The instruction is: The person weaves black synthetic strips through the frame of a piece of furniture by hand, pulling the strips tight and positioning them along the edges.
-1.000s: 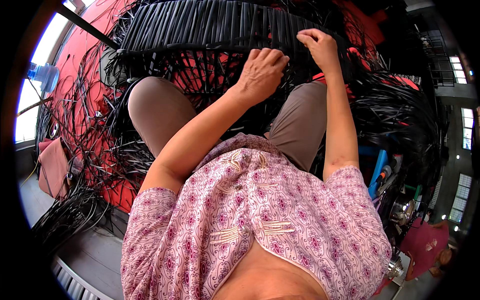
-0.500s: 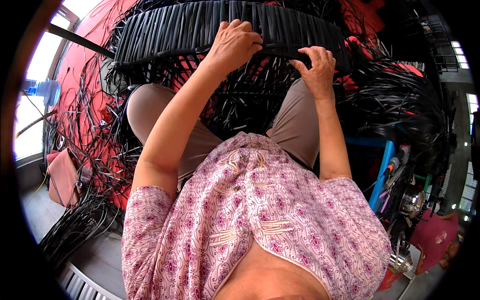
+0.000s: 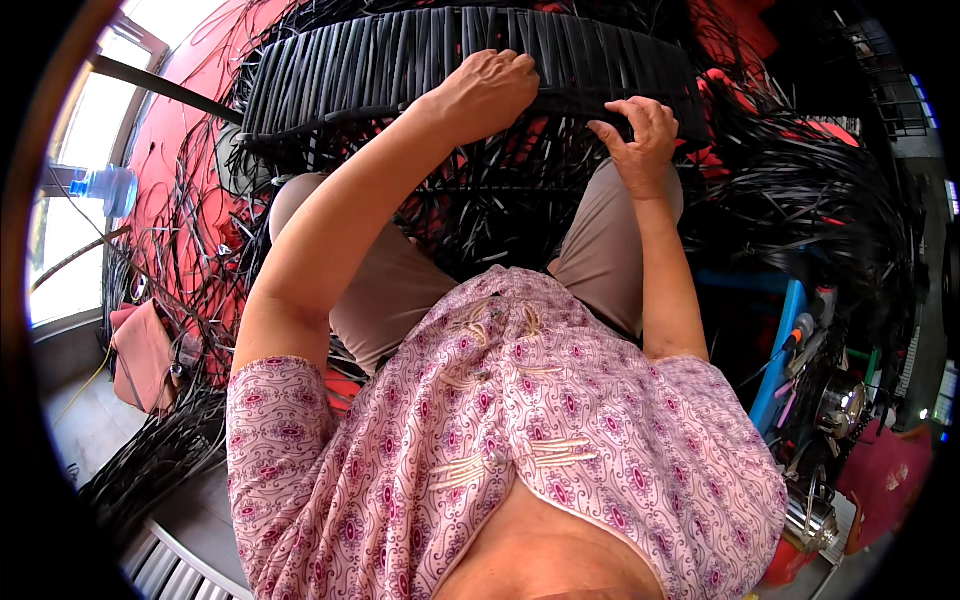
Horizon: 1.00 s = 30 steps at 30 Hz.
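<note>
A long, curved panel (image 3: 350,75) wrapped in rows of black flat strips lies across my knees at the top of the view. My left hand (image 3: 495,92) is closed in a pinch above the panel's near middle; what its fingers grip is hidden. At the near edge, toward the right, my right hand (image 3: 642,145) has its thumb and fingers curved and apart. No held thing shows between them. Loose black strips (image 3: 490,220) hang and tangle beneath the panel between my legs.
Heaps of black strips (image 3: 800,190) lie at the right, more over the red covering (image 3: 165,170) at the left. A blue frame (image 3: 778,350) stands by my right side. A pink bag (image 3: 145,360) and a clear blue bottle (image 3: 108,190) are at the left.
My left hand has moved right and slightly nearer along the panel, its forearm slanting more. My right hand keeps its pose at the edge. The whole view has shifted slightly.
</note>
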{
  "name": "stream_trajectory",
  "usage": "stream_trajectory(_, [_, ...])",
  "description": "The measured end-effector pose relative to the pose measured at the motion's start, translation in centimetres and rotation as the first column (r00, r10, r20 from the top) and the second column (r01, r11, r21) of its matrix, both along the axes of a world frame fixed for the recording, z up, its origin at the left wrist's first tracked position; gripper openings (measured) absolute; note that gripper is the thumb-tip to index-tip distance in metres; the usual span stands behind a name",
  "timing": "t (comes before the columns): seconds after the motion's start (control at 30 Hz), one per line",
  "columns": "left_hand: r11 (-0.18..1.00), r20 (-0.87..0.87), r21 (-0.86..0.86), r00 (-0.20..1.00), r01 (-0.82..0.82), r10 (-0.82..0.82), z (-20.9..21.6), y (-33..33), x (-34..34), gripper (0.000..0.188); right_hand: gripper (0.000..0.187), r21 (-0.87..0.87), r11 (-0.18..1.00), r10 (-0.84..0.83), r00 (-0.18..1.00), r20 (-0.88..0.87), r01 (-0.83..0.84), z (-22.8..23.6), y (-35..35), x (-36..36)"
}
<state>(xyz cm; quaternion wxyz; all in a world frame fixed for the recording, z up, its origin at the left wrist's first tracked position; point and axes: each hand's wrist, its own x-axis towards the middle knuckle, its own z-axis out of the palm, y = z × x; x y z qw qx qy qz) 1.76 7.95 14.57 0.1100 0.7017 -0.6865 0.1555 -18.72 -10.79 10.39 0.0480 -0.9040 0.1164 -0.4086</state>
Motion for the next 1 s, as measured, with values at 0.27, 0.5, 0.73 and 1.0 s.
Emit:
stream_trajectory(0.27, [0.997,-0.044,0.081,0.999,-0.017,0.021,0.6,-0.7,-0.2,0.016,0.034,-0.004,1.0,-0.013,1.0,-0.007,0.013,-0.2,-0.1,0.1])
stream_trajectory(0.5, [0.966,-0.346,0.26,0.935,0.011,0.082,1.3,-2.8,2.9,0.019,0.031,0.012,1.0,0.0,1.0,0.008,0.0,-0.2,0.0,-0.1])
stream_trajectory(0.73, [0.953,-0.653,0.268,0.754,0.144,0.07,0.6,-2.7,5.1,0.017,0.024,-0.007,0.995,0.096,0.985,0.142,-0.096,2.7,2.8,1.7])
stream_trajectory(1.0, [0.992,-0.816,0.125,0.567,-0.026,0.117,0.2,-0.3,6.4,0.022,0.018,0.357,0.883,0.358,0.929,-0.093,-0.305,3.1,4.9,10.0])
